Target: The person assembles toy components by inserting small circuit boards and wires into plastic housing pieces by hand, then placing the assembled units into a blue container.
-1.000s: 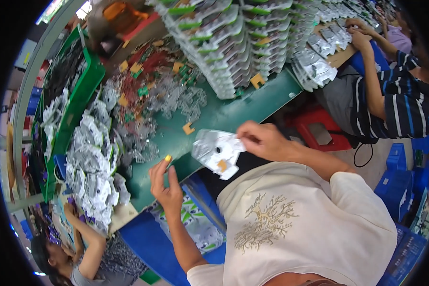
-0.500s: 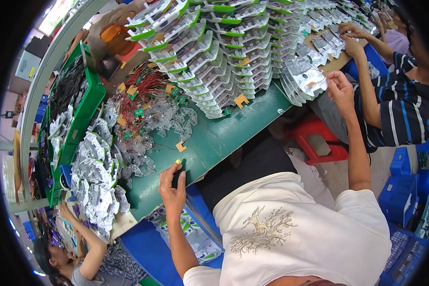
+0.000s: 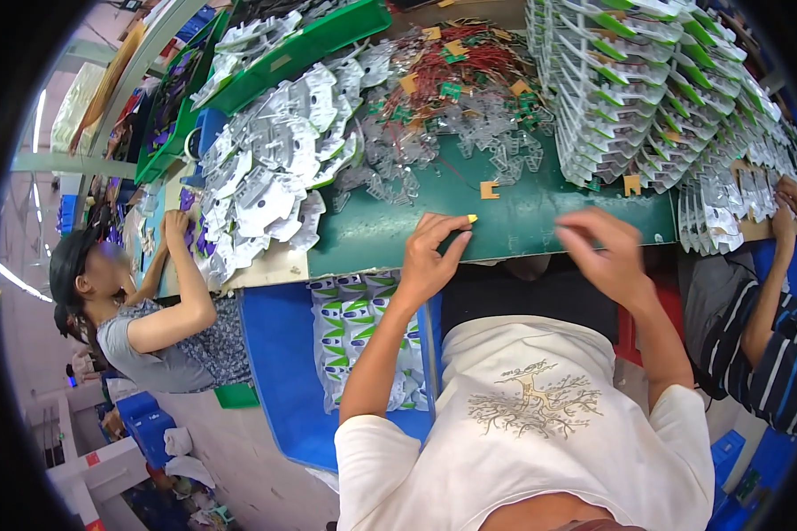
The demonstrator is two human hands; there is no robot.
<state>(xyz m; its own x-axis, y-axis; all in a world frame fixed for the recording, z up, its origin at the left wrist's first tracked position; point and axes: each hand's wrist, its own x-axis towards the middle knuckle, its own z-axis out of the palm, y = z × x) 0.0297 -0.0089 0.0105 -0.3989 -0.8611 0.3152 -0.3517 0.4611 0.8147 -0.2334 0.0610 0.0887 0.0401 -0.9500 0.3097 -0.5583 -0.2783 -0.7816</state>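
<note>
My left hand (image 3: pixel 429 257) hovers at the front edge of the green tabletop (image 3: pixel 381 232), thumb and fingers apart. A small yellow piece (image 3: pixel 473 218) sits at its index fingertip; whether it is held or stuck on, I cannot tell. Over the same edge, my right hand (image 3: pixel 609 252) is blurred by motion, its fingers apart and nothing visible in them. Beyond the hands lies an orange notched piece (image 3: pixel 489 190) with a thin red wire. Past it are heaped clear plastic parts (image 3: pixel 505 146) and red wires with small boards (image 3: pixel 456 66).
Silvery shells (image 3: pixel 270 190) pile up at left beside a green bin (image 3: pixel 301 57). Tall stacks of green-edged shells (image 3: pixel 611 133) stand at right. A blue crate (image 3: pixel 283 372) below holds bagged parts (image 3: pixel 359 327). Co-workers sit at left (image 3: pixel 173 327) and right (image 3: pixel 762 327).
My view has swung left. My right hand has left the shell at the right-hand stack, let go of it, and come back toward my left hand. The left hand stays near the table edge.
</note>
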